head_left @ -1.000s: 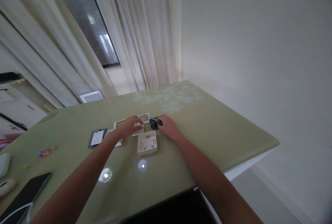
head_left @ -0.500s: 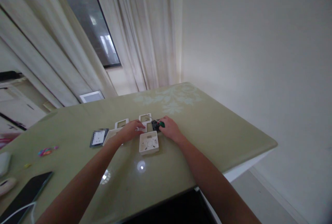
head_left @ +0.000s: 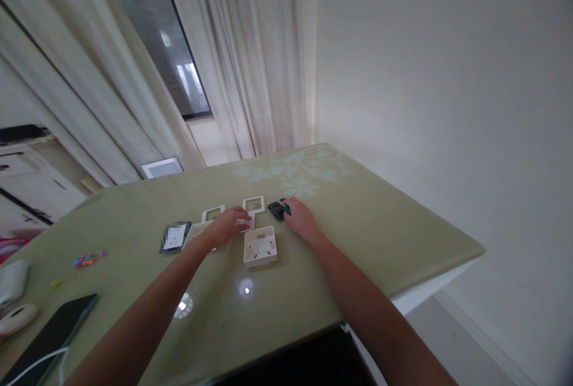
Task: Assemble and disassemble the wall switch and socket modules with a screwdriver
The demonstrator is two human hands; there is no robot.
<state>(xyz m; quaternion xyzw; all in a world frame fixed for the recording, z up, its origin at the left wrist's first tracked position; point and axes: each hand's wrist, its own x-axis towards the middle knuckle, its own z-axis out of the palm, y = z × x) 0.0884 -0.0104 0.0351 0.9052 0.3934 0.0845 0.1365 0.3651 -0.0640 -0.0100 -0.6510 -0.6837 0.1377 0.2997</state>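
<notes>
My right hand (head_left: 299, 216) is closed round the green handle of a screwdriver (head_left: 285, 207), whose thin shaft points away to the upper left. Against the fingers of that hand lies a black module (head_left: 276, 210). The fingers of my left hand (head_left: 228, 226) are bent onto a small white plastic plate (head_left: 249, 222), partly covering it. Just nearer to me sits a white square box (head_left: 260, 247), its hollow side up. White frames (head_left: 254, 204) lie beyond the hands, one with small dark screws inside it. Another white box (head_left: 196, 231) is partly hidden by my left hand.
A dark packet with a white label (head_left: 174, 237) lies to the left. Further left are colourful small pieces (head_left: 89, 259), a yellow bit (head_left: 55, 283), a phone (head_left: 54, 332) with a white cable, and a pale case (head_left: 13, 281). A wall (head_left: 425, 105) borders the table's right.
My right hand has moved slightly right with the screwdriver, and the black module has moved away from the white plate. My left hand stays on the plate. The view has shifted slightly.
</notes>
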